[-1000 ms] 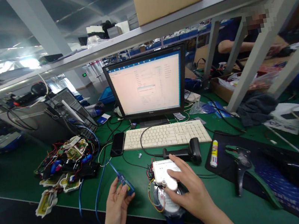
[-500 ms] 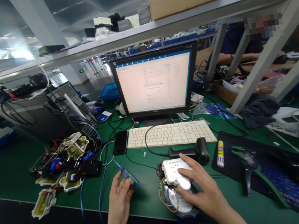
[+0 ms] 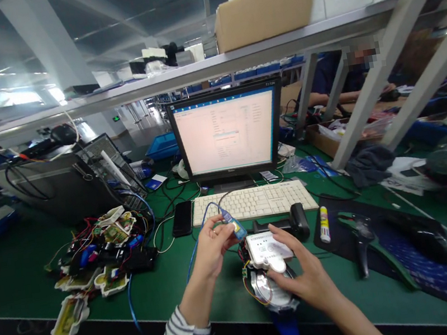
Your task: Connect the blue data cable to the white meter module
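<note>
My left hand (image 3: 212, 245) pinches a small blue connector (image 3: 233, 226) on a blue cable (image 3: 195, 240) and holds it right beside the top left of a white module (image 3: 267, 249). That white module sits tilted on a round metal meter body (image 3: 268, 290) with coloured wires at its left side. My right hand (image 3: 309, 278) curls around the meter and the lower edge of the white module. A black handheld scanner (image 3: 294, 221) lies just behind them, in front of the white keyboard (image 3: 254, 202).
A monitor (image 3: 229, 132) stands behind the keyboard, a black phone (image 3: 182, 218) to its left. A heap of wired circuit boards (image 3: 100, 249) lies at left, a glue stick (image 3: 323, 224) and dark mat (image 3: 406, 251) at right. Another person (image 3: 345, 80) sits beyond the shelf frame.
My left hand has lifted the blue connector up and to the right, from the table's front edge to the white module. My right hand has stayed on the meter.
</note>
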Demonstrator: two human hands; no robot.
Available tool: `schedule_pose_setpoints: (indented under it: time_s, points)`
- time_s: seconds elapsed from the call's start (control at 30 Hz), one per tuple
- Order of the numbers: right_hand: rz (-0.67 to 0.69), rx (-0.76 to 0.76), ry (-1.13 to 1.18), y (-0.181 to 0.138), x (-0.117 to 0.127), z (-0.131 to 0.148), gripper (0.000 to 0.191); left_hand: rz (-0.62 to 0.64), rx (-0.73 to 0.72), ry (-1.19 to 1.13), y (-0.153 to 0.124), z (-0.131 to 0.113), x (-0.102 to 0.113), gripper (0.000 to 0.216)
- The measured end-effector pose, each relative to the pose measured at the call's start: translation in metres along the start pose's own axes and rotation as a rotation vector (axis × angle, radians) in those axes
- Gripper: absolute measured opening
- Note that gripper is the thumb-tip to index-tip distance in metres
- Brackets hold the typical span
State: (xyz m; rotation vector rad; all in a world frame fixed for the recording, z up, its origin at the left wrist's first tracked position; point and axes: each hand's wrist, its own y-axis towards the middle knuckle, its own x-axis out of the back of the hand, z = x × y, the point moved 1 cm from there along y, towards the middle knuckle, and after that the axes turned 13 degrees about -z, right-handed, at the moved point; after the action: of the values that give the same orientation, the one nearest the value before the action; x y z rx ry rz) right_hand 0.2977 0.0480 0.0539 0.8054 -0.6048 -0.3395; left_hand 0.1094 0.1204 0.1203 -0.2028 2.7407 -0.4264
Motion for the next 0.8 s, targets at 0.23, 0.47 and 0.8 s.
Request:
schedule_pose_setpoints:
  time_s: [0.23, 0.47, 0.8]
  points:
    - [0.001, -0.008, 0.024, 0.001, 0.0, 0.0, 0.063, 0.069, -0.224, 0.139, 0.002, 0.006, -0.012, 0.06]
    - [-0.004, -0.008, 0.052, 0.001, 0.003, -0.001, 0.06, 0.11, -0.534, 0.345, -0.013, 0.019, -0.011, 0.039]
    - [-0.015, 0.007, 0.049, 0.002, 0.0, 0.001, 0.059, 0.142, -0.762, 0.606, -0.016, 0.022, -0.01, 0.039]
